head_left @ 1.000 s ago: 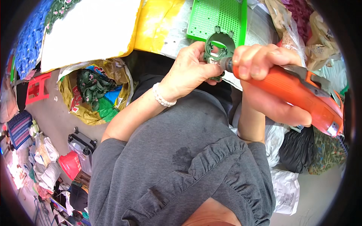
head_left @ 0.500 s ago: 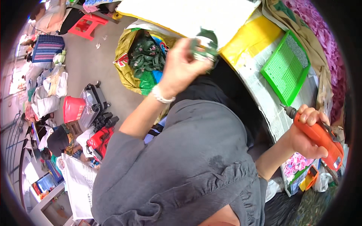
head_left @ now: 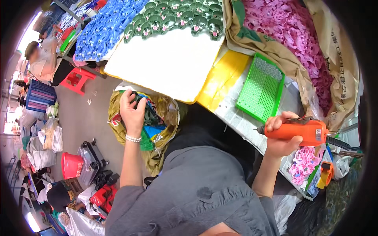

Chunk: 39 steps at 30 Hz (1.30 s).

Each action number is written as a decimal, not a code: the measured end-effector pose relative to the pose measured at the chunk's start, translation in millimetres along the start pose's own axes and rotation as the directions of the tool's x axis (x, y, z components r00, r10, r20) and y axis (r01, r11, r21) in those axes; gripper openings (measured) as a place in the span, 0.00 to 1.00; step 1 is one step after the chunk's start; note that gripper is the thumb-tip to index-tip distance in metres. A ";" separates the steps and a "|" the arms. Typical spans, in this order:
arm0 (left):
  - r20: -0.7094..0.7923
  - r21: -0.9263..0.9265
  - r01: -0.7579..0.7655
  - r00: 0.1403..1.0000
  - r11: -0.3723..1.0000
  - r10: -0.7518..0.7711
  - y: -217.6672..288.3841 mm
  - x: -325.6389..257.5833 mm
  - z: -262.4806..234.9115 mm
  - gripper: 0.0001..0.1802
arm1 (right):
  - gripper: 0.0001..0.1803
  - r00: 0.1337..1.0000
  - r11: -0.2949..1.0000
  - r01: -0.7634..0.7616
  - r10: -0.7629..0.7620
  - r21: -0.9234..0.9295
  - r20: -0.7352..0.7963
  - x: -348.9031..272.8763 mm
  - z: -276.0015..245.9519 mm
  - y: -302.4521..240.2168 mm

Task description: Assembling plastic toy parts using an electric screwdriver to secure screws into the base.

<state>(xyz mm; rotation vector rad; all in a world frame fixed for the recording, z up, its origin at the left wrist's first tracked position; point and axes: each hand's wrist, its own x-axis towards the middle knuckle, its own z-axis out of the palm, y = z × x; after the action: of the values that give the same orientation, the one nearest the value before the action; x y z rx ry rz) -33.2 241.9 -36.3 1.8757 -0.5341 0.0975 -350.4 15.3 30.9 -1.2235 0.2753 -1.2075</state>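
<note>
My left hand [head_left: 133, 112] hangs over the mouth of a yellow woven bag [head_left: 159, 155]. Its fingers and thumb are apart, and I make out nothing held between them. Inside the bag lie dark green plastic parts [head_left: 151, 117], partly hidden by the hand. At the right, my right hand [head_left: 280, 135] is wrapped round an orange electric screwdriver [head_left: 301, 133], whose tip points left, with a cord at its rear. Beyond that tool, a green perforated tray [head_left: 260, 90] with small silvery pieces at its far end rests on the bench.
A white work surface [head_left: 165, 67] with a yellow edge carries rows of green parts [head_left: 177, 15] and blue parts [head_left: 106, 29]. Pink parts [head_left: 291, 35] fill a big sack at the right. Left are a red stool [head_left: 78, 80], a red bucket [head_left: 72, 165] and a seated person [head_left: 43, 63].
My left hand has moved left from the white surface's edge to over the bag; the green part it held is gone from it. The screwdriver has swung level, and the view has shifted.
</note>
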 end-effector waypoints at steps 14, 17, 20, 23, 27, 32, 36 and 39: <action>0.477 0.239 0.074 0.860 0.968 -0.184 56.2 196.6 228.5 0.25 | 0.39 0.995 0.989 -0.022 0.007 -0.143 -0.102 7.2 -10.9 3.8; 0.420 0.269 -0.019 0.902 0.963 -0.100 50.4 212.5 252.1 0.26 | 0.39 0.991 0.988 -0.033 0.013 -0.151 -0.131 4.6 -18.1 2.5; 0.429 0.286 0.011 0.892 0.958 -0.138 48.5 216.8 258.8 0.25 | 0.38 0.990 0.988 -0.034 0.013 -0.150 -0.139 4.6 -25.4 1.6; 0.475 0.142 0.151 0.857 0.978 -0.201 47.7 219.5 253.8 0.19 | 0.39 0.988 0.987 -0.046 0.024 -0.151 -0.149 5.7 -30.6 2.5; 0.524 0.014 0.282 0.815 0.959 -0.247 57.8 208.6 239.8 0.15 | 0.39 0.988 0.985 -0.052 0.027 -0.163 -0.151 8.7 -31.7 3.8; 0.638 0.074 0.285 0.723 0.956 -0.265 63.3 189.0 205.1 0.13 | 0.39 0.991 0.980 -0.062 0.038 -0.187 -0.127 11.6 -30.5 3.1; 0.666 0.152 0.028 0.736 0.988 -0.123 56.2 175.4 191.3 0.18 | 0.40 0.992 0.978 -0.073 0.051 -0.196 -0.119 14.1 -30.3 3.8; 0.631 0.134 -0.187 0.773 0.973 0.062 53.9 164.6 193.4 0.19 | 0.41 0.991 0.974 -0.094 0.071 -0.206 -0.116 15.9 -30.8 2.0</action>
<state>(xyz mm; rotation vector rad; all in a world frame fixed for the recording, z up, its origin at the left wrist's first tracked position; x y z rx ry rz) 55.6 -0.5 -8.0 2.0438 -1.1440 -0.4240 -365.1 -15.3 23.7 -1.3168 0.5414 -1.1968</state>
